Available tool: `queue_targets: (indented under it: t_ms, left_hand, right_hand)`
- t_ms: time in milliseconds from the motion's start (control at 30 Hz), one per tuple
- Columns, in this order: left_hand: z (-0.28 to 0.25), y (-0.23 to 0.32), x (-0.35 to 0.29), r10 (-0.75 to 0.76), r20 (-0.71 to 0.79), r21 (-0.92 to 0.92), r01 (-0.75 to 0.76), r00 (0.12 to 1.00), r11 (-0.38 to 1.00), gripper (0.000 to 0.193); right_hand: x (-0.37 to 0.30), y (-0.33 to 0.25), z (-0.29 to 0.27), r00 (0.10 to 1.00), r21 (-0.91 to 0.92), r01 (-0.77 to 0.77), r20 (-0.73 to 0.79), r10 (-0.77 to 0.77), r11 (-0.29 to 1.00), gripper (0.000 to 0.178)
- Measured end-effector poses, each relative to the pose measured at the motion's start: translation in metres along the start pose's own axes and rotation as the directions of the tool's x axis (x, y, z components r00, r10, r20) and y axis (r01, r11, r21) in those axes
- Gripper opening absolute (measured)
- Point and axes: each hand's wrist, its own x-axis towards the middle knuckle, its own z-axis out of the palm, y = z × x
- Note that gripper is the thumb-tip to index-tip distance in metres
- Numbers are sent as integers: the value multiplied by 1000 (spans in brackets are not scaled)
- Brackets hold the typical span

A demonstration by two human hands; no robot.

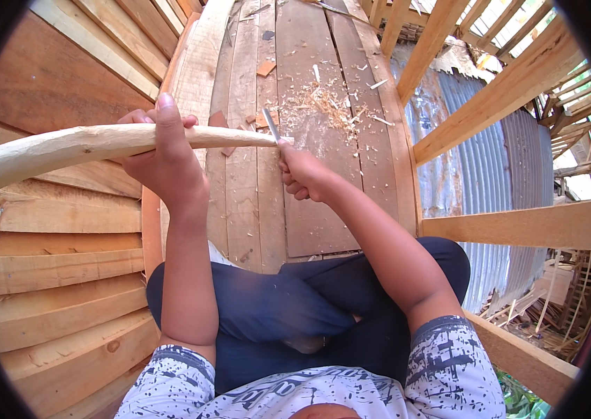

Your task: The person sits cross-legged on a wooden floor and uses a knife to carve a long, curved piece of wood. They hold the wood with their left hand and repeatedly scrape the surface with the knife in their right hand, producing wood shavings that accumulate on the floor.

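A long, pale, peeled wooden pole [93, 143] reaches from the left rim to the middle of the view, tapering to its right end. My left hand [166, 150] is closed round it, the thumb pointing up along its near side. At the tapered end my right hand [301, 170] is closed on a knife, whose narrow blade [271, 124] sticks up and away from the fist. The blade is beside the pole's tip; whether it touches the wood I cannot tell. The knife's handle is hidden in my fingers.
Wood shavings [323, 105] and small orange-brown chips [266, 68] lie on the plank floor [323, 216]. A board wall [65, 272] rises on the left. On the right stand timber rails [512, 223], with corrugated metal sheets [477, 146] beyond. My crossed legs [274, 300] are at the near side.
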Motion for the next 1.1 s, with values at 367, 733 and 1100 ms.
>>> queue_targets:
  t_ms: [367,733,1100]
  left_hand:
    - [-1,-3,-1,7,107,-82,2,994,997,26]
    - [-10,-4,2,4,287,-243,69,958,967,24]
    - [-15,-4,4,47,380,-297,74,924,952,22]
  right_hand:
    - [2,3,2,999,11,23,-35,-23,1000,53]
    - [-2,1,-4,1000,-88,-2,-16,0,996,52]
    - [-2,0,0,996,-23,-89,-21,88,996,49]
